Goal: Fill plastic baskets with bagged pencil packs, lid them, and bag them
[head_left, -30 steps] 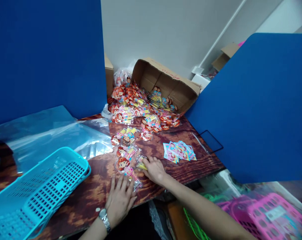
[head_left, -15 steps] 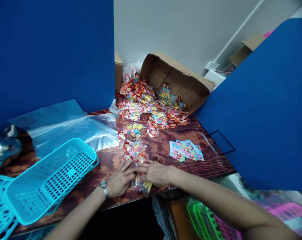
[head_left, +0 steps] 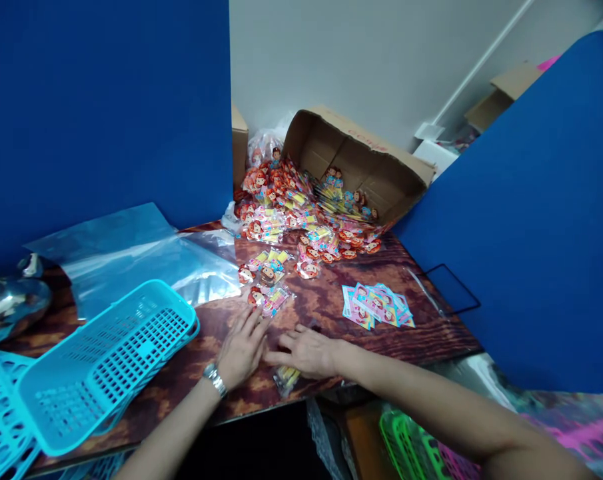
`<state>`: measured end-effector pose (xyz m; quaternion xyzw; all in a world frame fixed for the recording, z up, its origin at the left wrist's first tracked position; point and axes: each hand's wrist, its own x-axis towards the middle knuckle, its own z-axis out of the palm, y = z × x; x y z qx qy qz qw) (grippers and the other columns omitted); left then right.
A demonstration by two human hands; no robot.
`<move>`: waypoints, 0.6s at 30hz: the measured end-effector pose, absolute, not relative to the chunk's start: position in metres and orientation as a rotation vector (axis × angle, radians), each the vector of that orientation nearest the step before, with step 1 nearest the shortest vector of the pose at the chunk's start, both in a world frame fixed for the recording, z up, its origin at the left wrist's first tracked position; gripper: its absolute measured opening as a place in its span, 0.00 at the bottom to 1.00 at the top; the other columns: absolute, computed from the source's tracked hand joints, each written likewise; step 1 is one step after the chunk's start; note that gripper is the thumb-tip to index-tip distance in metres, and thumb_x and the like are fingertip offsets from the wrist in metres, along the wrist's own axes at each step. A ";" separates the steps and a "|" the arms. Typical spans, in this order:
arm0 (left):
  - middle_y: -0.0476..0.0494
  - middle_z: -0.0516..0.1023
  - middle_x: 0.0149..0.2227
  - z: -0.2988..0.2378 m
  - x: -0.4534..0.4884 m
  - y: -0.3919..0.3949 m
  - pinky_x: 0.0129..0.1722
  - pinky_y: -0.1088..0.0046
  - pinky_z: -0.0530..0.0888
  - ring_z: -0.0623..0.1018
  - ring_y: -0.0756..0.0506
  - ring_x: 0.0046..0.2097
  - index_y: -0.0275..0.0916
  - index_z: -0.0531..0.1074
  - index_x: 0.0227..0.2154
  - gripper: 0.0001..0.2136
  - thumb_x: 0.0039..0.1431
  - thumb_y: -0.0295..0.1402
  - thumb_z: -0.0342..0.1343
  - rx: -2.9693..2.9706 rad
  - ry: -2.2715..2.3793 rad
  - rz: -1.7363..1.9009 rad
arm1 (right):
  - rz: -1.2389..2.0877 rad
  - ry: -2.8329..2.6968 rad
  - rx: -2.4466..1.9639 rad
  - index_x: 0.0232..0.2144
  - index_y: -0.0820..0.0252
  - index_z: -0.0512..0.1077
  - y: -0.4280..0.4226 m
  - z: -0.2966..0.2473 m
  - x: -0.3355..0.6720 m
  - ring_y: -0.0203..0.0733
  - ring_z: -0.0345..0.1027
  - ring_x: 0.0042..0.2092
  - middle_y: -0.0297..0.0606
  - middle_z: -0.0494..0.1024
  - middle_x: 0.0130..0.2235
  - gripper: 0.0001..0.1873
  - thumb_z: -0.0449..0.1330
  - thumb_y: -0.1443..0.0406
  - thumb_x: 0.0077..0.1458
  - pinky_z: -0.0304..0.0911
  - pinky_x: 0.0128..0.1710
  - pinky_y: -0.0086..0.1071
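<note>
Both my hands lie flat on the brown wooden table (head_left: 431, 333) near its front edge. My left hand (head_left: 241, 347), with a watch on the wrist, has its fingers spread and reaching toward a packet of cartoon-head toys (head_left: 268, 298). My right hand (head_left: 306, 350) rests palm down over a small clear packet with yellow pieces (head_left: 286, 379), its fingers stretched toward the left hand. More toy packets (head_left: 266, 267) trail back to a large heap (head_left: 296, 213) spilling from a tipped cardboard box (head_left: 361, 163).
A turquoise plastic basket (head_left: 106, 363) sits tilted at the left front, with clear plastic bags (head_left: 131, 257) behind it. A stack of printed cards (head_left: 378, 305) lies right of my hands. Blue partition boards (head_left: 521, 220) stand left and right. Green and pink baskets (head_left: 406, 447) are below the table.
My hands have slid the packets toward the table's front edge and now lie flat side by side; the packets once under them are mostly covered. The camera view shifted slightly.
</note>
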<state>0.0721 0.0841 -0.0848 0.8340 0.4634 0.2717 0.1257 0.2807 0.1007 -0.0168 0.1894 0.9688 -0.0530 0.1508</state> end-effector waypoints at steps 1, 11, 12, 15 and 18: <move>0.37 0.63 0.60 -0.085 0.076 0.094 0.58 0.50 0.60 0.58 0.37 0.63 0.41 0.66 0.52 0.17 0.60 0.31 0.46 2.462 1.349 0.751 | -0.197 2.770 0.602 0.56 0.57 0.58 0.099 -0.018 0.282 0.46 0.67 0.42 0.47 0.72 0.43 0.25 0.53 0.65 0.57 0.61 0.41 0.39; 0.38 0.50 0.65 -0.071 0.105 0.211 0.55 0.34 0.40 0.44 0.24 0.64 0.51 0.61 0.57 0.30 0.51 0.52 0.54 2.545 1.478 0.356 | -0.478 2.620 0.847 0.44 0.58 0.66 0.112 -0.012 0.287 0.46 0.71 0.39 0.42 0.74 0.43 0.22 0.61 0.58 0.46 0.65 0.34 0.34; 0.38 0.51 0.65 -0.070 0.108 0.221 0.54 0.33 0.42 0.46 0.22 0.64 0.53 0.62 0.57 0.31 0.50 0.54 0.54 2.538 1.475 0.304 | -0.529 2.640 0.856 0.44 0.58 0.66 0.116 -0.012 0.282 0.45 0.71 0.41 0.41 0.73 0.46 0.22 0.61 0.59 0.46 0.65 0.34 0.33; 0.36 0.56 0.63 -0.064 0.113 0.235 0.50 0.33 0.52 0.52 0.21 0.61 0.54 0.63 0.55 0.29 0.50 0.56 0.52 2.508 1.469 0.154 | -0.592 2.723 0.828 0.46 0.59 0.66 0.127 -0.014 0.269 0.46 0.68 0.48 0.45 0.66 0.55 0.25 0.62 0.63 0.43 0.66 0.37 0.32; 0.33 0.60 0.60 -0.057 0.117 0.228 0.49 0.41 0.61 0.60 0.25 0.58 0.49 0.63 0.55 0.28 0.54 0.53 0.50 2.489 1.471 0.053 | -0.531 2.669 0.876 0.47 0.60 0.66 0.136 -0.018 0.272 0.48 0.70 0.46 0.47 0.66 0.56 0.27 0.63 0.65 0.41 0.67 0.35 0.33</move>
